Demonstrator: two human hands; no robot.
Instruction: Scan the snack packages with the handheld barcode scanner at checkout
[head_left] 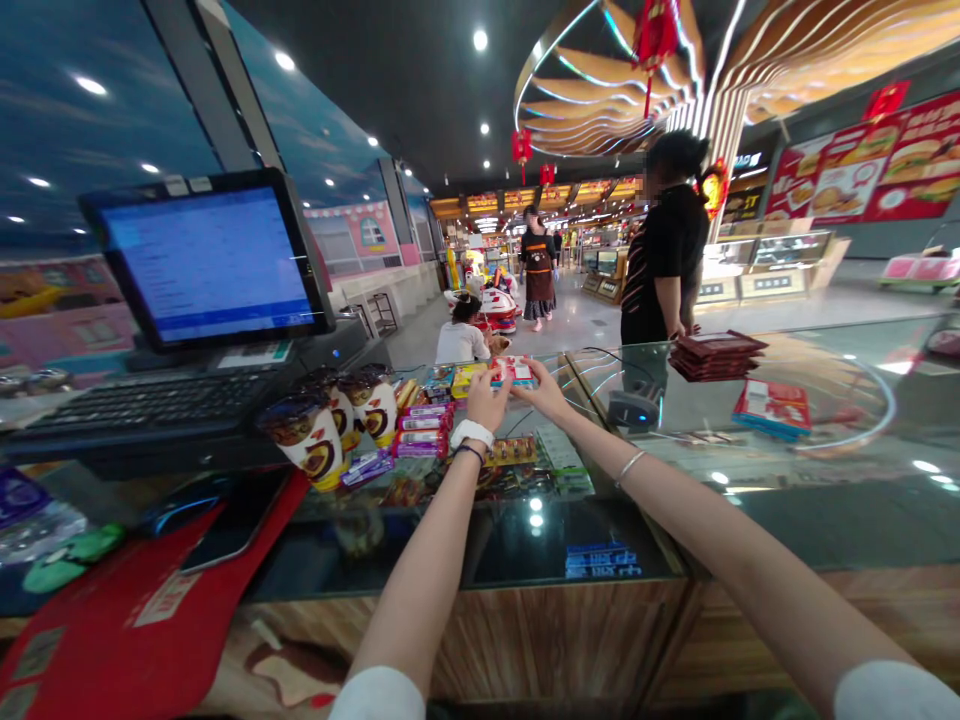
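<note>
Over the far edge of the glass counter, my left hand (pixel 487 402) and my right hand (pixel 544 392) are both closed on a small stack of red, white and blue packets (pixel 514 371). My left fingers grip its left side, my right fingers its right side. Just left of the stack lies a yellow pack (pixel 468 379). Purple-wrapped snack rolls (pixel 421 424) are piled beside my left wrist, with several patterned cups (pixel 309 435) further left. More red and blue packets (pixel 772 405) lie on the right part of the counter.
A monitor (pixel 210 260) and keyboard (pixel 150 400) stand at left, with a phone (pixel 236 520) on a red mat (pixel 142 640). A black scanner-like device (pixel 634 408) and stacked dark red packets (pixel 716 355) sit at right. A person in black (pixel 664 250) stands across the counter.
</note>
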